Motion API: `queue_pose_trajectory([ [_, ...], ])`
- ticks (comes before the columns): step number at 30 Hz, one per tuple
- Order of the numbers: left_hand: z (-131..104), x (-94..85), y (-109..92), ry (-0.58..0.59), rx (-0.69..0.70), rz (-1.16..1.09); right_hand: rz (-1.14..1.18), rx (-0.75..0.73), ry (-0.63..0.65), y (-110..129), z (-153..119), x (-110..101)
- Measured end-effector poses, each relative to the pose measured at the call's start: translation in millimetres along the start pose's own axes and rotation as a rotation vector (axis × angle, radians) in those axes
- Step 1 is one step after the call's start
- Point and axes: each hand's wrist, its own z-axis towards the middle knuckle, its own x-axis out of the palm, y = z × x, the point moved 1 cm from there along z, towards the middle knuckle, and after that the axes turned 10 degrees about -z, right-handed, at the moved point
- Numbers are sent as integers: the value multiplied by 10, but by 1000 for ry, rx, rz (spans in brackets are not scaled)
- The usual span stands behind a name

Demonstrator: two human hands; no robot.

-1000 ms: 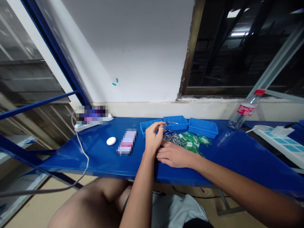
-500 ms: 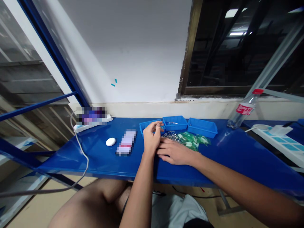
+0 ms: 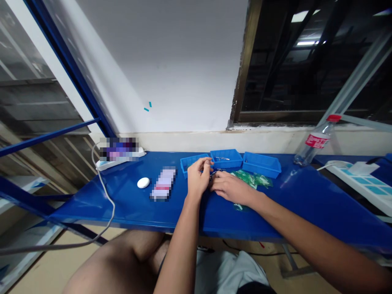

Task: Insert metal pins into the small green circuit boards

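My left hand (image 3: 198,176) is raised in front of the left blue tray (image 3: 191,161), thumb and fingers curled together. Whatever they hold, if anything, is too small to make out. Just to its right, my right hand (image 3: 230,188) reaches down to a pile of thin metal pieces (image 3: 213,173), its bent fingers close together and their tips partly hidden. That hand covers most of the pile. Green plastic packets (image 3: 252,179) lie behind my right wrist, and another green packet (image 3: 239,207) shows at the near side of the hand.
The middle blue tray (image 3: 226,159) holds a few thin metal pieces. A right blue tray (image 3: 261,164) stands beside it. A bottle with a red cap (image 3: 315,141), power strips (image 3: 367,185), a white oval case (image 3: 143,182) and a blurred phone-like object (image 3: 163,183) are on the blue table (image 3: 122,212).
My right hand has drawn slightly right and its fingers have bent from lying flat. A green packet now shows below it. My left hand has barely shifted.
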Motion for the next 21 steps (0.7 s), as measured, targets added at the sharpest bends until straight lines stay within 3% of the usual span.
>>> queue_pose_trajectory([
  [11,-13,54,94,72,1,66,25,22,-6,-107,-31,6],
  [21,-35,67,79,152,54,296,50,81,-69,12,15,119],
])
